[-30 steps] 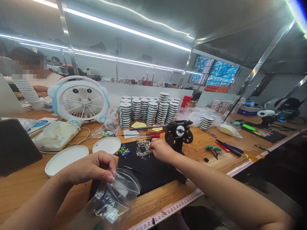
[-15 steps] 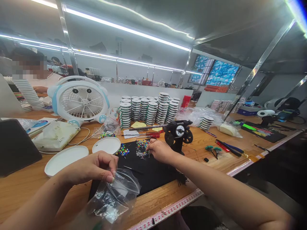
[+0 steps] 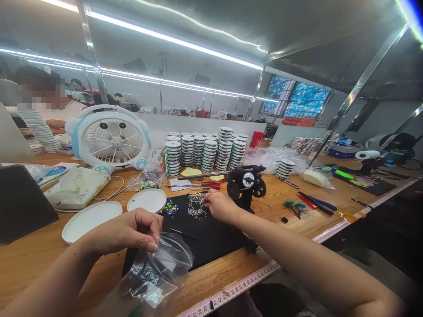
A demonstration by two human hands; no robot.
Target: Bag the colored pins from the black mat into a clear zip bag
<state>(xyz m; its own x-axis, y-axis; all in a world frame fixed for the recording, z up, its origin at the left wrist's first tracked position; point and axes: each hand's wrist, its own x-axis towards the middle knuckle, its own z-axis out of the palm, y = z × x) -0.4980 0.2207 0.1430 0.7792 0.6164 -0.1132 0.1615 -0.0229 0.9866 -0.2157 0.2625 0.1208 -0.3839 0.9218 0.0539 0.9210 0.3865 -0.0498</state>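
Observation:
My left hand [image 3: 140, 229] pinches the top edge of a clear zip bag [image 3: 158, 273], which hangs over the near left corner of a black mat [image 3: 214, 242]. Small dark and white bits show through the plastic. On the mat, my right hand [image 3: 220, 204] reaches to a pile of small coloured beads [image 3: 196, 198] with silvery metal pieces [image 3: 195, 211] beside it. Its fingers are closed together at the pile's right edge; whatever they pinch is too small to make out. A second bead pile [image 3: 170, 207] lies to the left, and a thin metal-tipped tool [image 3: 183, 233] lies nearer me.
Behind the mat stands a black geared winder [image 3: 246, 182] with a long rod. Stacked white spools [image 3: 209, 154] and a white fan [image 3: 115, 138] line the back. White lids [image 3: 147, 200] lie left, pliers [image 3: 317, 204] right. A tape measure [image 3: 231, 290] edges the table. A person sits far left.
Almost nothing differs. My right hand has shifted very slightly at the edge of the bead pile; my left hand and the bag stay in place.

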